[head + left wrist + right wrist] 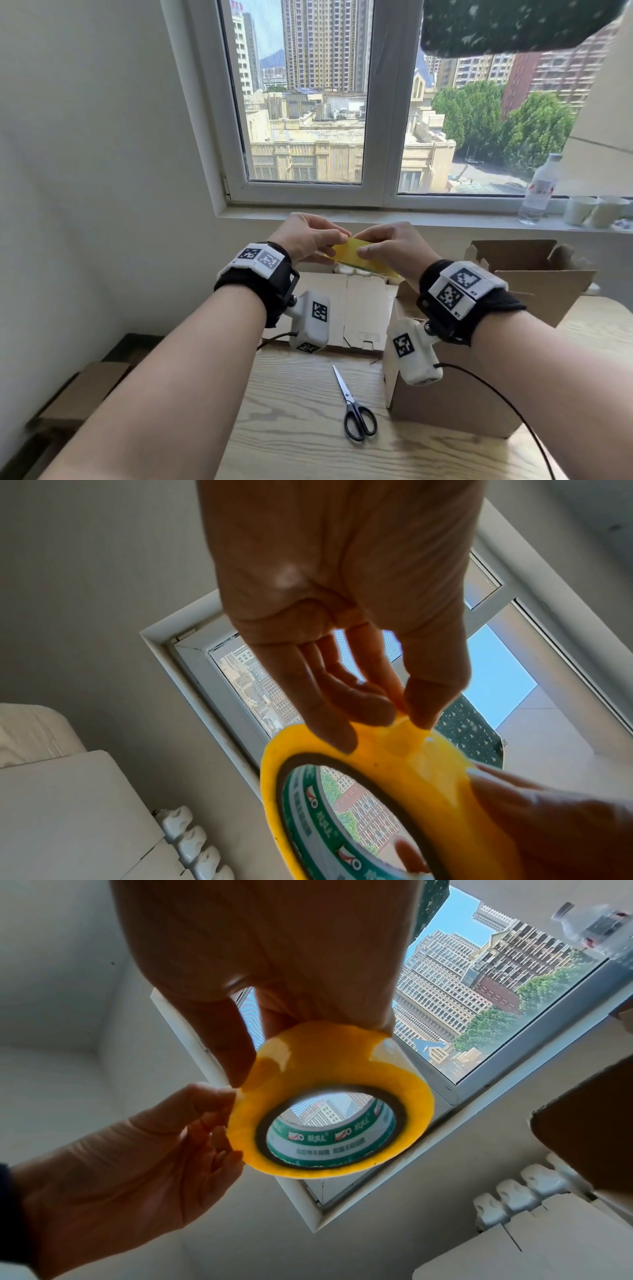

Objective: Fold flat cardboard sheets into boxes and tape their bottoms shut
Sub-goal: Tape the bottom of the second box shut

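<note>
You hold the yellow tape roll [366, 262] up in front of the window, above the far edge of the counter [301, 428]. Your right hand [394, 248] grips the roll, fingers curled over its outer band and the thumb on the near face. Your left hand [310, 236] sits just beside it on the left, thumb and forefinger pinching at the roll's surface where the loose tape end [405, 730] lifts; the other fingers are loosely curved. In the right wrist view the roll [329, 1110] shows its green-printed core.

Below your hands, a flat cardboard sheet [356, 308] lies on the counter at its far side. A folded-up cardboard box [445, 401] stands under your right wrist, and a second open box [534, 274] is behind it. The black-handled scissors [354, 407] lie closed on the counter, just left of the near box.
</note>
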### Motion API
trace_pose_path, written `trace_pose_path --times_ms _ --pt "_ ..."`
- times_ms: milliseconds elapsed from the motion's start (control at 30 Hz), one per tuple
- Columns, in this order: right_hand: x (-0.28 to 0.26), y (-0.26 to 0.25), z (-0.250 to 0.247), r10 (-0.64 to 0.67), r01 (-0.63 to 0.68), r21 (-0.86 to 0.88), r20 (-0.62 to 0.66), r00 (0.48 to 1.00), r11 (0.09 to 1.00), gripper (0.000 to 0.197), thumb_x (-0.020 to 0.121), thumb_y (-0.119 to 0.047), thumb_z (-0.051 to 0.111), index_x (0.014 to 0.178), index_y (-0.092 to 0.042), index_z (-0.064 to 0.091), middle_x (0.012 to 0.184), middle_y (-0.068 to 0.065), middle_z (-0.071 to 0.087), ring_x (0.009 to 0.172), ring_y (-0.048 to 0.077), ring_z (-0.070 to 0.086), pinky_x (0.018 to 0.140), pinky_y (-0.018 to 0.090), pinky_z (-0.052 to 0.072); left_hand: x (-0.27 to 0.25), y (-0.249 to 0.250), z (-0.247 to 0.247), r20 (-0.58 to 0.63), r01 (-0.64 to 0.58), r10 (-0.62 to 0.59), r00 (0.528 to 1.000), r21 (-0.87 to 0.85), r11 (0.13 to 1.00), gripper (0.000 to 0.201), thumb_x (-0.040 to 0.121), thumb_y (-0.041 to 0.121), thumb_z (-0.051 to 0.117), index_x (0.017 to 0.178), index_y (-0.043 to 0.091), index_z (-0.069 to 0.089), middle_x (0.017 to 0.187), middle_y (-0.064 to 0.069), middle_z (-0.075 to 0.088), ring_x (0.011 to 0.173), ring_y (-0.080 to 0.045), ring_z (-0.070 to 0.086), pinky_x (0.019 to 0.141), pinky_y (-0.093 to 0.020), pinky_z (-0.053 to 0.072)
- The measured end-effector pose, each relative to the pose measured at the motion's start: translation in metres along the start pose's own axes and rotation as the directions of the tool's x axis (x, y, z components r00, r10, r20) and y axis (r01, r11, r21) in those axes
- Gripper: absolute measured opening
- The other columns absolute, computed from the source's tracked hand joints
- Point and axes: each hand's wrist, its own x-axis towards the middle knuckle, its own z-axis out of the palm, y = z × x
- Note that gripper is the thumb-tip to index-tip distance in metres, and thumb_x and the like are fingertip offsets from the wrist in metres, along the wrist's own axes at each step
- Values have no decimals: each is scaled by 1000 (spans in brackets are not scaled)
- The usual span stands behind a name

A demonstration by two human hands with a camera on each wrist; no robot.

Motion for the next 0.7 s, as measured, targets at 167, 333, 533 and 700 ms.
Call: trace_pose_path --times_ms 167,333,533,700 --pt "-3 3 3 13 -13 17 -1 1000 1000 16 86 -6 66 99 -13 71 84 3 64 72 11 57 59 18 43 0 -1 1 12 2 -3 1000 52 999 13 81 12 74 93 7 72 91 -11 67 79 -19 63 73 -32 60" --pt "-2 7 6 19 -18 16 -31 999 1000 15 86 -10 67 100 -13 71 88 5 67 79 16 60 69 23 48 3 -1 3 -10 -21 23 1000 107 994 18 80 18 77 96 12 74 95 -10 71 82 -17 67 72 -27 60" --pt "3 5 7 -33 9 -150 -154 988 989 25 89 -22 66 112 -12 70 89 -2 64 70 0 55 56 12 42 10 -1 22 -294 -142 283 913 421 896 5 76 24 79 79 22 75 80 8 72 80 -8 67 79 -30 56" --pt "9 2 9 -51 2 -273 -171 984 962 19 88 -25 66 102 -14 74 86 1 70 79 17 64 76 33 54 9 10 31 -263 -107 344 902 634 765 11 83 19 68 88 21 78 92 1 74 92 -15 65 87 -29 52"
